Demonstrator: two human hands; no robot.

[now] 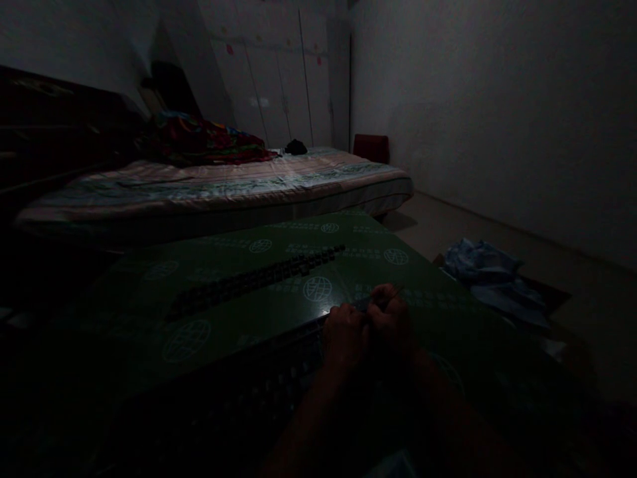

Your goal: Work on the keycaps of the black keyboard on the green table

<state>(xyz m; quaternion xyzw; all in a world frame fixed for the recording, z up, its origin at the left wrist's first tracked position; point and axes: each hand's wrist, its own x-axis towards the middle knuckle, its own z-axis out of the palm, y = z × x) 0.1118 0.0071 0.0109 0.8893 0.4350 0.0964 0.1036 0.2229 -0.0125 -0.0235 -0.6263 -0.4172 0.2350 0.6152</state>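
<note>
I've got both hands touching over the near part of the green board (279,312): right hand (393,320) curled tight, pinching a thin piece (395,291); left hand (345,332) fisted, contents too dark to tell. Looks like mid-fiddling, with the row of dark pieces (259,279) lying apart. The next move needs a steady pinch.

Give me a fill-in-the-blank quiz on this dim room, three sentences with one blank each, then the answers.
1. The left hand and right hand are close together over a board whose colour is ___.
2. The crumpled cloth on the floor at the right is ___.
3. The colourful bundle lies on the ___.
Missing words: green; blue; bed.
</note>
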